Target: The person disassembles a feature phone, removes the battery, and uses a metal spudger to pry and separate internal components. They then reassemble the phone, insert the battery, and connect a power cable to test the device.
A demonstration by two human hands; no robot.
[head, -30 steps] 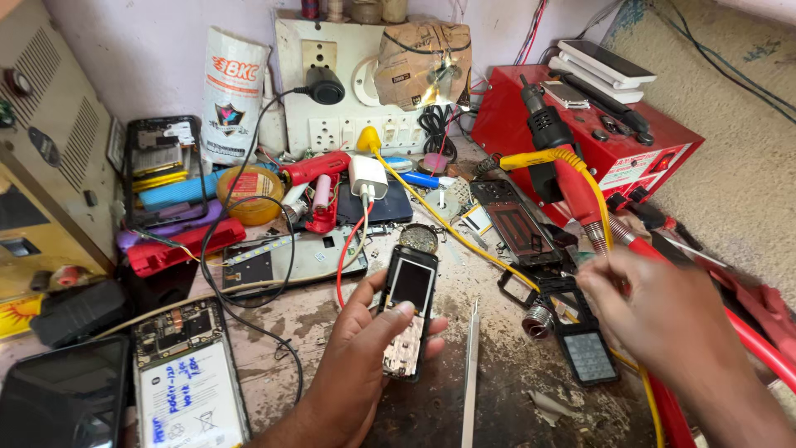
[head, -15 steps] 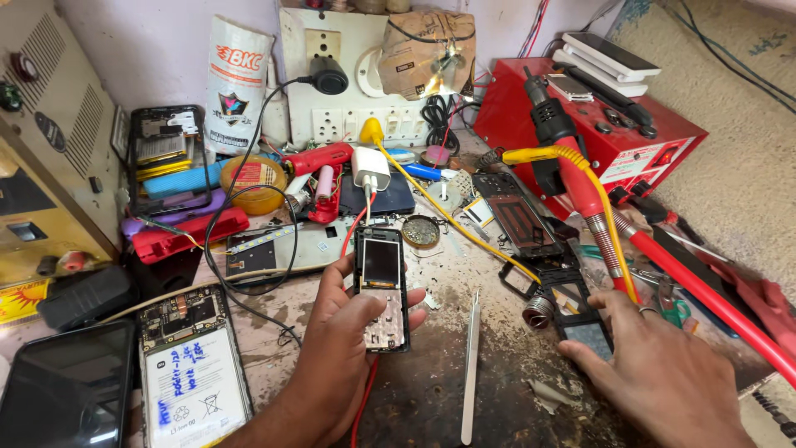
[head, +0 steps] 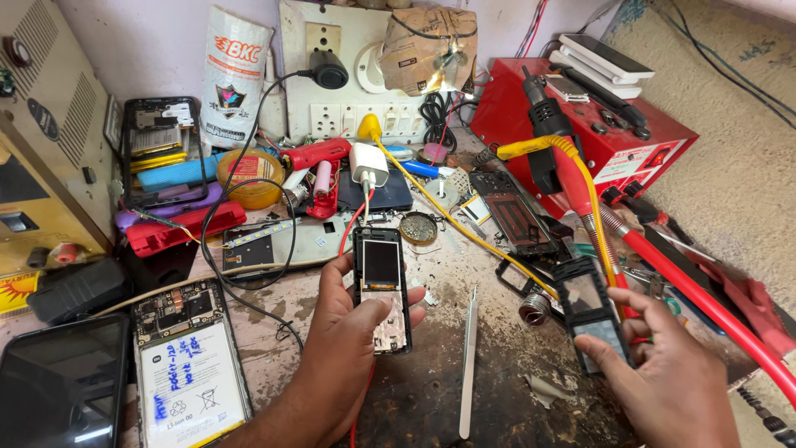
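Black, the opened keypad phone (head: 382, 286) lay gripped in the left hand (head: 348, 348), near centre above the tabletop (head: 431, 398). Right hand (head: 672, 373) fingers clamped its detached front cover (head: 590, 315). Cover remained unfitted; tweezers (head: 469, 365) lay between, untouched.

Free bench: a dark, scuffed strip between left hand (head: 348, 348) and right hand (head: 672, 386), broken only by the tweezers (head: 469, 365) lying lengthwise. Left side blocked by the opened smartphone (head: 189, 365) and a dark tablet (head: 58, 386). Right approach crossed by the red cable (head: 705, 299) and yellow cable (head: 464, 224). Back edge crowded: red hot-air station (head: 597, 133), wall socket board (head: 348, 75).
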